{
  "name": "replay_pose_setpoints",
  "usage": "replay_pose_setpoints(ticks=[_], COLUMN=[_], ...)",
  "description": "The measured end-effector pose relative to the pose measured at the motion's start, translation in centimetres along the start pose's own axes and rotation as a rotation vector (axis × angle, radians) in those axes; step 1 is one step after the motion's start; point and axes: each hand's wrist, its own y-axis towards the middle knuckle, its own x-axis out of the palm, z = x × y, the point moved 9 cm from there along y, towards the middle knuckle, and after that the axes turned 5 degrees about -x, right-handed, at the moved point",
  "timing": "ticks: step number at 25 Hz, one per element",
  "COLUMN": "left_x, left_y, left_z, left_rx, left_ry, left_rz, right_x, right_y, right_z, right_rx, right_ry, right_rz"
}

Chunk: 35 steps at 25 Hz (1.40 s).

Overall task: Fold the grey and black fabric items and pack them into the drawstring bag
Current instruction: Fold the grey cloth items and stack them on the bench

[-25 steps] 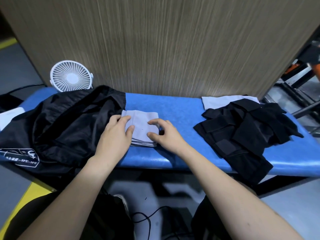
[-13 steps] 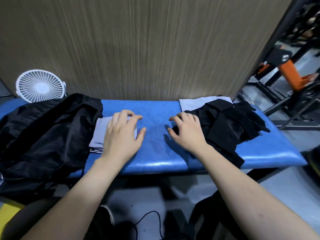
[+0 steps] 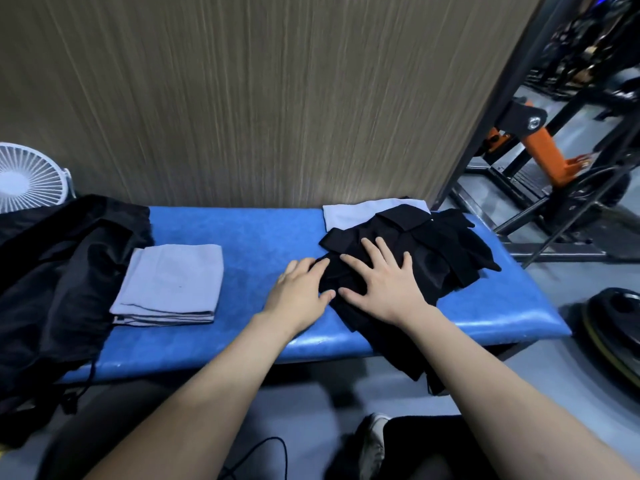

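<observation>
Hands work at the right of centre in the head view. The right hand (image 3: 382, 284) lies flat on the pile of black fabric (image 3: 415, 251), its fingers (image 3: 372, 251) straight and spread, pressing the cloth and curled round nothing. The left hand (image 3: 299, 292) sits just beside it to the left, palm down, with its straight fingertips touching the pile's left edge; the two thumbs nearly meet.

The black pile rests on the right part of the blue counter (image 3: 256, 233), loosely heaped, and one end hangs over the near edge toward the lower frame. A light grey cloth (image 3: 353, 213) lies partly under the pile's far side, next to the wall.

Left of centre, well apart from the hands, a folded grey stack (image 3: 171, 282) sits squarely on the counter, its layered edges showing along the near side. Just beside it, at the left of the frame, the black drawstring bag (image 3: 59, 285) lies slumped over the counter's left end, a cord dangling below the edge.

A white fan (image 3: 26, 176) stands at the far left against the wood-grain wall panel (image 3: 242, 98). An orange and black metal frame (image 3: 540, 147) fills the upper right, and a dark weight plate (image 3: 616, 320) lies on the floor at the right edge.
</observation>
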Motion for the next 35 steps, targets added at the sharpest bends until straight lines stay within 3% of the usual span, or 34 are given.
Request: replay_pose_setpoints(ticks=[17, 24, 35], left_x=[5.5, -0.7, -5.3], left_y=[1.4, 2.9, 4.8], left_z=[9.8, 5.0, -1.7], left_rx=[0.09, 0.03, -0.123], left_ry=[-0.09, -0.036, -0.115], left_rz=[0.089, 0.229, 0.255], right_x=[0.2, -5.0, -1.5], right_y=[-4.6, 1.2, 11.7], right_z=[11.0, 8.1, 10.1], right_rx=[0.059, 0.045, 0.123], right_ry=[0.222, 0.012, -0.032], right_rz=[-0.077, 0.162, -0.407])
